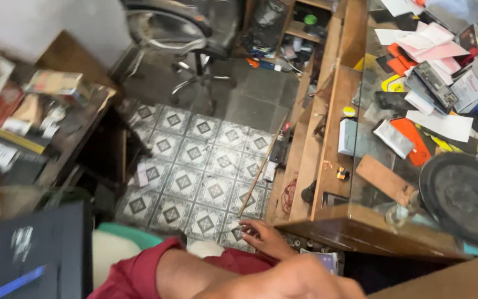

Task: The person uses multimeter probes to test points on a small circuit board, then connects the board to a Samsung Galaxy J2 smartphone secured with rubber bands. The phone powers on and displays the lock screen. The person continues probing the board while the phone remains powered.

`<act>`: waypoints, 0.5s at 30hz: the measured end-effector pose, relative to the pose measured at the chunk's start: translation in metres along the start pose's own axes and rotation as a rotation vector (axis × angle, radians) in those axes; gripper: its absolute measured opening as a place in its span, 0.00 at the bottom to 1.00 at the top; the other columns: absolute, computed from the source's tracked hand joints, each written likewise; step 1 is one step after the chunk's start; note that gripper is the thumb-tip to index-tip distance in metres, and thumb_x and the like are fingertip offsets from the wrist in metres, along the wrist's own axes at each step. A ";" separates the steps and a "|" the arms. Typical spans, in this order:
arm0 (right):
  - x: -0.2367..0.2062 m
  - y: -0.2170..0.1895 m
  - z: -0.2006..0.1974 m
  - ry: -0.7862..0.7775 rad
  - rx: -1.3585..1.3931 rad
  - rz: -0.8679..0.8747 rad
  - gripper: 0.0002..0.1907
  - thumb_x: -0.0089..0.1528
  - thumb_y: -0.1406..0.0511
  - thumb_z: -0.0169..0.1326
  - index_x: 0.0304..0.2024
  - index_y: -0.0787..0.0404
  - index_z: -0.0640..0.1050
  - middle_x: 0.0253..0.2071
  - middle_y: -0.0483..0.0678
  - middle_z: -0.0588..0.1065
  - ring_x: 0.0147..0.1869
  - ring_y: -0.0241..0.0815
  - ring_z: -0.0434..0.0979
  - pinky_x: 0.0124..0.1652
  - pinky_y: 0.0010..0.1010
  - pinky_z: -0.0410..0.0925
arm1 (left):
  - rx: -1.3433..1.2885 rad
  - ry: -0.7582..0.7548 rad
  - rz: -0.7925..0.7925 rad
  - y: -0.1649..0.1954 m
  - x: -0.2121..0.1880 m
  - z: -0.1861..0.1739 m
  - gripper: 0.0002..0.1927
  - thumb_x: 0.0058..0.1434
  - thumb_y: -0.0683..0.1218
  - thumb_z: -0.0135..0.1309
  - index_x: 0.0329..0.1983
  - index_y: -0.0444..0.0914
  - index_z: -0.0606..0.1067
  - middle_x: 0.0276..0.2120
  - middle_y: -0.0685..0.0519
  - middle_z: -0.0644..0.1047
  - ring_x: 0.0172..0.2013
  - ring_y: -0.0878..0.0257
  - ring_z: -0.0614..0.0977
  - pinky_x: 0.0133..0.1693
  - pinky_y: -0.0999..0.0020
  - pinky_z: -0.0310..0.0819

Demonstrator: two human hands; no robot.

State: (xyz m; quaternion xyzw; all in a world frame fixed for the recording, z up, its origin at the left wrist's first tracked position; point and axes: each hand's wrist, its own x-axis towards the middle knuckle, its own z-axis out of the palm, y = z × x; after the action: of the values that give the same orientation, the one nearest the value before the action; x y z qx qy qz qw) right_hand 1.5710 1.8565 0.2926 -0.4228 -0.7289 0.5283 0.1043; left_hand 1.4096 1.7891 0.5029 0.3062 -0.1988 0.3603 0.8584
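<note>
Honestly the risk I see here is the thin wooden stick (261,169) leaning against the wooden counter (327,166): my left hand (264,237) reaches low toward its foot on the patterned tile floor (195,166), fingers spread and holding nothing, and a clumsy nudge could send it sliding down. My right hand (294,279) sits close to the camera, blurred, so I can't tell if it's clenched or loose. The cluttered glass tabletop (416,111) looks easy to bump too.
</note>
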 end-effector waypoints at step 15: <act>0.533 0.051 -0.259 0.277 -0.019 0.161 0.25 0.64 0.59 0.61 0.62 0.56 0.74 0.45 0.50 0.82 0.48 0.37 0.81 0.49 0.31 0.73 | -0.011 -0.044 -0.097 0.445 0.128 -0.411 0.30 0.68 0.60 0.51 0.68 0.41 0.67 0.57 0.52 0.71 0.57 0.63 0.73 0.61 0.70 0.63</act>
State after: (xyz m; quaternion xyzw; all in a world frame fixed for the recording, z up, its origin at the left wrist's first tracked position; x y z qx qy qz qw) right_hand 1.4214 2.4243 0.2004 -0.5498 -0.6762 0.4645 0.1571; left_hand 1.2143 2.3740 0.4436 0.3186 -0.2046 0.3104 0.8720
